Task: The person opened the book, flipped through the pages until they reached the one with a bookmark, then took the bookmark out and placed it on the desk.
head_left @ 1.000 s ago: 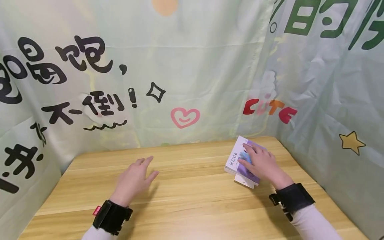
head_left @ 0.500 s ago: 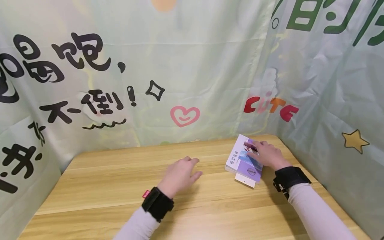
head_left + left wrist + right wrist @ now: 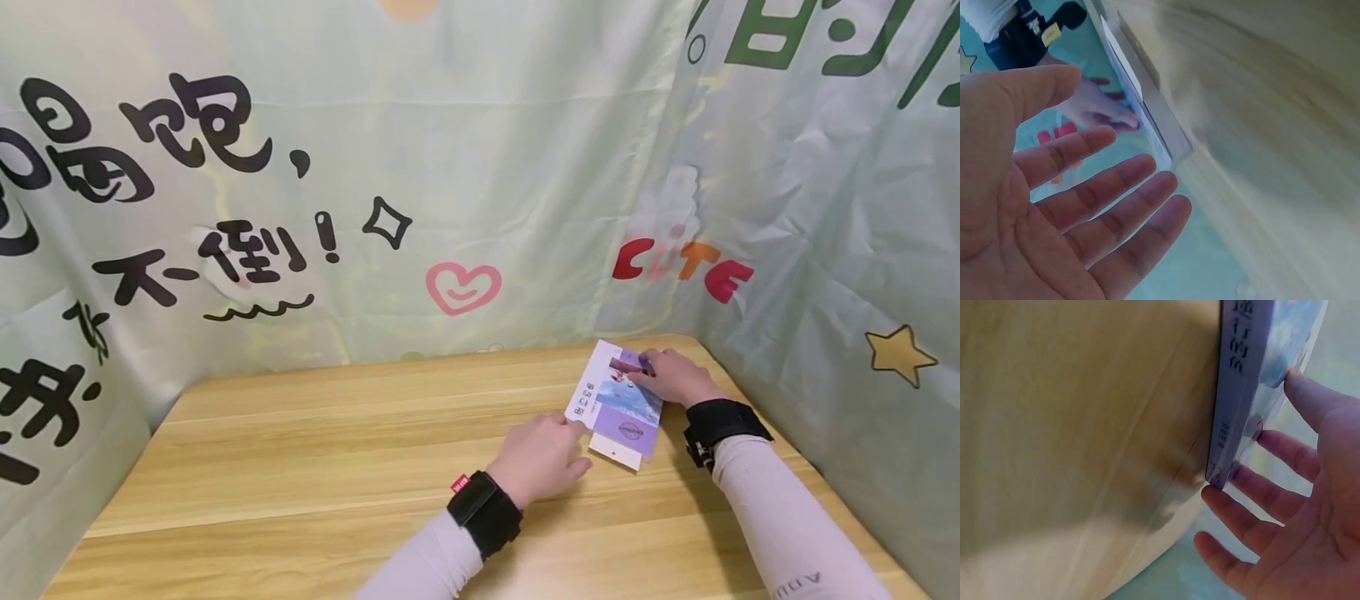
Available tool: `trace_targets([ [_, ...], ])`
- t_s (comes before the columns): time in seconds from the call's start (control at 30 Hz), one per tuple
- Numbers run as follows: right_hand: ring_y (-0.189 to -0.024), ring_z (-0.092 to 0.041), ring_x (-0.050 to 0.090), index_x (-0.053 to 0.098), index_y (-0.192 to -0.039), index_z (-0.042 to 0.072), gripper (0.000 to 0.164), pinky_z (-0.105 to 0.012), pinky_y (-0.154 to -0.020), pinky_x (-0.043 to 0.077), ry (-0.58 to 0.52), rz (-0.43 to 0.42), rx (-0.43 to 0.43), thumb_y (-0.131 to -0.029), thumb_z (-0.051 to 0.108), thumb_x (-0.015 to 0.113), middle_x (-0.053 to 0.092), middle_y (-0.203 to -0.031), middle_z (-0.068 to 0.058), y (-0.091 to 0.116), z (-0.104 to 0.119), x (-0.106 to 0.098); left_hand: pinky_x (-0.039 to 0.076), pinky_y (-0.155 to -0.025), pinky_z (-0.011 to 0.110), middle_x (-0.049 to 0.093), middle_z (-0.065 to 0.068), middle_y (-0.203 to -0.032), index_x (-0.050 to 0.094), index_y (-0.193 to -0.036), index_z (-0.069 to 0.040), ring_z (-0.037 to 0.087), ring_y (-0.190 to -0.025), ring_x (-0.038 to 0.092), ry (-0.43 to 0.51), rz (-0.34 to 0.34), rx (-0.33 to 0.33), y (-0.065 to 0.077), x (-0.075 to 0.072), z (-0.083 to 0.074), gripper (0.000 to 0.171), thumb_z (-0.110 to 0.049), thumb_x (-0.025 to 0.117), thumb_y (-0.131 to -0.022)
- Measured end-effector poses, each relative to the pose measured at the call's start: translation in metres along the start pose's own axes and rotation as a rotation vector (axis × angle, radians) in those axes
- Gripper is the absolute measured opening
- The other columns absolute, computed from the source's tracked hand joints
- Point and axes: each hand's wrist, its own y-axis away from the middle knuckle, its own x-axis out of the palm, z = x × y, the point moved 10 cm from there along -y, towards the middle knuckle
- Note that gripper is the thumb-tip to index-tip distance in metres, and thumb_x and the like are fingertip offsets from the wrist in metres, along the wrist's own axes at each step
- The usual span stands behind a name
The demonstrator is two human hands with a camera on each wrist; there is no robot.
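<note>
Under the loosely spread fingertips of the right hand (image 3: pixel 678 379) lies a book (image 3: pixel 626 407) (a white card (image 3: pixel 615 452) juts from its near end), just beside the parted fingers of the left hand (image 3: pixel 540 458).

The book (image 3: pixel 622 408) was partly hidden by the right hand (image 3: pixel 677 379) and cut off in the right-wrist view.

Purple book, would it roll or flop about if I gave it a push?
The book probably won't roll or tip, because it lies flat on the table. It looks thick, so it's likely fairly stiff. The white card jutting past its near edge looks thin and might bend.
</note>
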Motion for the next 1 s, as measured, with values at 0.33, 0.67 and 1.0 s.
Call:
trace_targets([
  [0.33,-0.088,-0.036,0.057,0.062,-0.113,-0.01,0.055,-0.053,-0.084,0.045,0.009,-0.06,-0.116,-0.088,0.038,0.068,0.063,-0.095,-0.023,-0.002,0.012,-0.005,0.046,-0.049,0.023,0.057,-0.002,-0.093,0.067,-0.109,-0.019,0.01,-0.071,0.051,-0.002,0.003,-0.017,-0.009,0.014,-0.006,0.036,-0.046,0.067,-0.085],
  [0.67,-0.077,-0.029,0.055,0.064,-0.104,-0.006,0.051,-0.047,-0.076,0.047,0.022,-0.018,-0.124,-0.085,0.042,0.07,0.064,-0.085,-0.013,-0.002,0.035,-0.006,0.045,-0.051,0.027,0.059,0.0,-0.095,0.068,-0.112,-0.022,0.016,-0.074,0.054,-0.046,-0.014,-0.084,-0.009,0.018,0.004,0.039,-0.05,0.064,-0.086],
  [1.0,-0.072,-0.025,0.053,0.065,-0.101,-0.004,0.048,-0.041,-0.07,0.047,0.013,0.009,-0.114,-0.085,0.04,0.07,0.06,-0.079,-0.008,0.006,0.051,-0.004,0.042,-0.05,0.029,0.06,0.0,-0.088,0.071,-0.105,-0.021,0.018,-0.07,0.053,-0.075,0.007,-0.15,0.001,0.018,0.014,0.046,-0.06,0.063,-0.082],
])
